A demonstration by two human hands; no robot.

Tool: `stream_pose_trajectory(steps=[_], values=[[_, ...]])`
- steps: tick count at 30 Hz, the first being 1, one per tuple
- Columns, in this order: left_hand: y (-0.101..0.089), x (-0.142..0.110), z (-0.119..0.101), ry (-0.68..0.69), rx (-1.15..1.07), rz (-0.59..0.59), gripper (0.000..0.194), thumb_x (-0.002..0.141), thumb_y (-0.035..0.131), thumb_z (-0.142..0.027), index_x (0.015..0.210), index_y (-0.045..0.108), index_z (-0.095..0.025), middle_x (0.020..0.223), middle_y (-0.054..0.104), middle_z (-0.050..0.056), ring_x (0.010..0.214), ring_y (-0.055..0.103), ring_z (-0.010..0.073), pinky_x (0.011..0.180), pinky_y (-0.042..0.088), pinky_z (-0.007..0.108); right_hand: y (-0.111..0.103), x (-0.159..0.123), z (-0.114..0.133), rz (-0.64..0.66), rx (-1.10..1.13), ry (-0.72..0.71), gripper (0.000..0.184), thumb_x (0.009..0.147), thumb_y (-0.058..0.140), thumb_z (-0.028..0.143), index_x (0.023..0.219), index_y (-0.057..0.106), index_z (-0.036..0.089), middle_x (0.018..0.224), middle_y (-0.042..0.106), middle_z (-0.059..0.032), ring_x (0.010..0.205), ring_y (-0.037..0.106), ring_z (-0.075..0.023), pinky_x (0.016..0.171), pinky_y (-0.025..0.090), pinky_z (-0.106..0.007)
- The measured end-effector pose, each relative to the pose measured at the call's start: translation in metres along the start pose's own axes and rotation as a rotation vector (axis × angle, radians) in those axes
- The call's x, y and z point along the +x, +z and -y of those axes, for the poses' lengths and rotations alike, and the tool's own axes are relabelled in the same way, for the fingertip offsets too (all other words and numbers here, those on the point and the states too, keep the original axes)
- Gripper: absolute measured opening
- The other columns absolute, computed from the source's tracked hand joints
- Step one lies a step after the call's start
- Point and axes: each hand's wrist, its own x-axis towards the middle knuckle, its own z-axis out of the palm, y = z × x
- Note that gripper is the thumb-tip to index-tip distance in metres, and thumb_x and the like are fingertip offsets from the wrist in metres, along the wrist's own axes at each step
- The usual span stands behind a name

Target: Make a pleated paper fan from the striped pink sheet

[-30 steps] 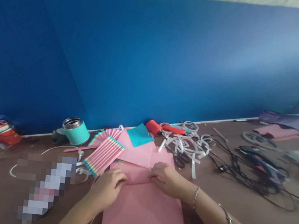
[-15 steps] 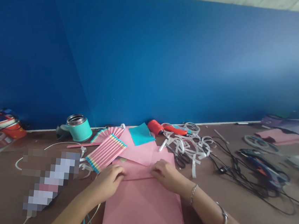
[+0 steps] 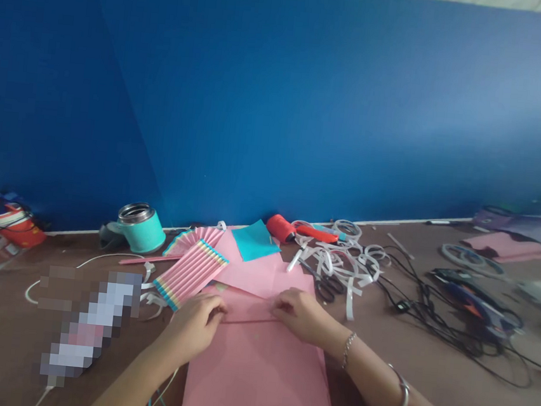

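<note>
A long pink paper sheet (image 3: 258,374) lies on the brown table in front of me, its far end turned up in a fold. My left hand (image 3: 199,320) pinches the left end of that fold. At its right end, my right hand (image 3: 295,314) has thumb and fingers closed on the paper; a bracelet and a bangle are on that arm. Beyond the hands lie more pink sheets (image 3: 249,268) and a teal paper piece (image 3: 255,240). A pleated pink paper (image 3: 191,274) with teal and cream ends rests just past my left hand.
A teal mug (image 3: 142,229) stands at the back left, near a blurred-out object (image 3: 90,329). Behind the sheets are a red thread spool (image 3: 280,228), scissors (image 3: 327,288) and curled white strips (image 3: 326,263). Black cables (image 3: 431,320) and a glue gun (image 3: 480,309) lie right. A blue board (image 3: 280,102) borders the back.
Both hands stay at the fold's two ends, with only slight shifts of the fingers. The fold line looks straighter and flatter than a second ago. The whole view has moved a little.
</note>
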Motion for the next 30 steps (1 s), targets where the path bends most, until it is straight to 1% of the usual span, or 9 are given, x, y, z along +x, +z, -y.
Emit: stream_pose_trajectory(steps=[5,11,16,21,24,26,27,28,30], values=[[0.0,0.0,0.002,-0.027,0.013,-0.02,0.012,0.081,0.05,-0.013,0.08,0.061,-0.02,0.082,0.068,0.004,0.08,0.063,0.0205,0.073,0.044,0.03,-0.003,-0.001,0.005,0.012,-0.015,0.033,0.013,0.079,0.053,0.017,0.073,0.065,0.017,0.074,0.066,-0.0039,0.072,0.055,-0.0165,0.066,0.038,-0.024],[-0.001,0.001,-0.001,-0.05,0.088,-0.016,0.015,0.081,0.051,-0.011,0.071,0.057,-0.02,0.076,0.066,0.003,0.077,0.062,0.0194,0.069,0.041,0.028,-0.002,-0.001,0.005,-0.006,-0.035,0.056,0.015,0.078,0.053,0.017,0.067,0.063,0.017,0.072,0.066,-0.0035,0.07,0.056,-0.0155,0.064,0.037,-0.024],[0.001,0.001,-0.004,-0.077,0.161,-0.003,0.015,0.083,0.051,-0.01,0.074,0.058,-0.02,0.078,0.066,0.003,0.078,0.062,0.0197,0.068,0.039,0.028,-0.001,0.002,0.005,-0.003,-0.038,0.105,0.014,0.074,0.055,0.016,0.065,0.064,0.016,0.069,0.067,-0.0033,0.065,0.056,-0.0141,0.06,0.036,-0.024],[0.0,0.001,-0.005,-0.1,0.219,-0.002,0.011,0.084,0.054,-0.012,0.078,0.059,-0.019,0.081,0.068,0.004,0.081,0.063,0.0213,0.07,0.04,0.029,-0.002,0.003,0.005,-0.012,0.023,0.155,0.009,0.073,0.057,0.018,0.071,0.066,0.017,0.075,0.069,-0.0033,0.069,0.059,-0.0161,0.059,0.037,-0.024],[-0.002,0.002,-0.006,-0.101,0.232,0.002,0.011,0.084,0.054,-0.012,0.077,0.059,-0.019,0.079,0.067,0.004,0.08,0.062,0.0211,0.069,0.04,0.029,-0.004,0.003,0.007,0.013,0.007,0.159,0.008,0.073,0.057,0.017,0.07,0.064,0.018,0.075,0.068,-0.0029,0.069,0.059,-0.016,0.058,0.036,-0.024],[-0.004,0.002,-0.008,-0.083,0.261,-0.014,0.011,0.084,0.054,-0.012,0.078,0.06,-0.019,0.081,0.065,0.005,0.082,0.061,0.0218,0.071,0.041,0.03,-0.005,0.003,0.01,0.019,-0.055,0.151,0.008,0.075,0.056,0.017,0.073,0.064,0.018,0.074,0.066,-0.0023,0.068,0.057,-0.0156,0.058,0.035,-0.024],[-0.004,0.001,-0.009,-0.058,0.285,-0.029,0.011,0.084,0.053,-0.011,0.083,0.062,-0.019,0.085,0.064,0.006,0.085,0.06,0.0225,0.073,0.041,0.031,-0.006,0.002,0.011,0.003,-0.098,0.138,0.007,0.075,0.057,0.018,0.077,0.064,0.018,0.074,0.065,-0.0024,0.069,0.056,-0.016,0.059,0.035,-0.024],[-0.004,0.0,-0.011,-0.017,0.313,-0.046,0.016,0.084,0.052,-0.01,0.089,0.063,-0.019,0.091,0.063,0.007,0.089,0.059,0.0232,0.075,0.042,0.033,-0.006,0.001,0.013,-0.024,-0.144,0.111,0.01,0.076,0.058,0.018,0.083,0.064,0.018,0.077,0.064,-0.003,0.073,0.055,-0.0169,0.062,0.035,-0.025],[-0.004,-0.002,-0.015,0.108,0.361,-0.056,0.031,0.083,0.049,-0.006,0.105,0.064,-0.023,0.108,0.06,0.008,0.101,0.054,0.0246,0.083,0.041,0.035,-0.003,-0.002,0.016,-0.078,-0.237,0.006,0.021,0.077,0.058,0.016,0.097,0.064,0.019,0.087,0.062,-0.0051,0.082,0.053,-0.0194,0.07,0.036,-0.028]])
